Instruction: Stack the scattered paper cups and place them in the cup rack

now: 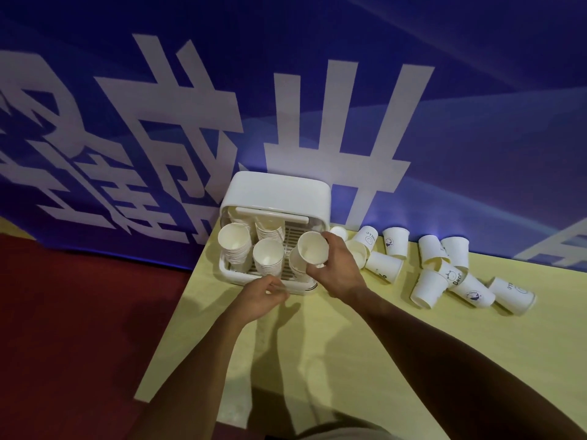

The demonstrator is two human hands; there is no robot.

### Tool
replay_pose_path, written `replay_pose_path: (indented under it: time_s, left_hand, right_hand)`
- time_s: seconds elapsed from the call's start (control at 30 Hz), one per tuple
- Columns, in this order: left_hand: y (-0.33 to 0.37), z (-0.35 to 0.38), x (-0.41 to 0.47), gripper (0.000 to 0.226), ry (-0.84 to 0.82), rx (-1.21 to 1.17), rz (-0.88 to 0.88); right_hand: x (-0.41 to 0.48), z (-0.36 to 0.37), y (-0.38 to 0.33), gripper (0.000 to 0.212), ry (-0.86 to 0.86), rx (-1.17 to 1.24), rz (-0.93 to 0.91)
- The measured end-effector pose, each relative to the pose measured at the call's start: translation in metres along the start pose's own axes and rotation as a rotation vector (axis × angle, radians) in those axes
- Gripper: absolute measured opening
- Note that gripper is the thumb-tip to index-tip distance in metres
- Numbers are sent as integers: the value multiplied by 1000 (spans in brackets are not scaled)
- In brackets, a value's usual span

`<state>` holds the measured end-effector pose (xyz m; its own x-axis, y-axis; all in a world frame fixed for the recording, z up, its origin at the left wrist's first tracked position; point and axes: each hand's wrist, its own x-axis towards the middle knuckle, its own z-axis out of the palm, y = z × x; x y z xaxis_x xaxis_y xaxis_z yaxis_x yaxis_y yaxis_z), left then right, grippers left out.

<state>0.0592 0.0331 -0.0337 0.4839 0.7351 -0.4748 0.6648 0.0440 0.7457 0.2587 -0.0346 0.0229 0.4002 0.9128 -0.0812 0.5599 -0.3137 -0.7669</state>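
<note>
White paper cups (389,267) with dark blue prints; white cup rack (275,194); pale yellow table (349,360); blue banner (476,122), white characters.

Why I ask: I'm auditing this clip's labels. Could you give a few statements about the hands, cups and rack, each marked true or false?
1. The right hand holds a paper cup at the cup rack. True.
2. The cup rack is empty. False: several cup stacks stand in it.
3. Many loose cups lie on the table to the right of the rack. True.
4. The loose cups are nested into one pile. False: they lie scattered, several on their sides.
</note>
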Motion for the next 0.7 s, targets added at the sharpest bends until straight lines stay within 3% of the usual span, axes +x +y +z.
replay_pose_path:
  time_s: [0.4,0.7]
  left_hand:
    - [-14,4,6,30,17,-18,-59]
    - [11,50,11,17,-115,29,-20]
  right_hand:
    - [3,12,14,78,-37,-165,-18]
    - [-37,-20,64,70,27,-171,197]
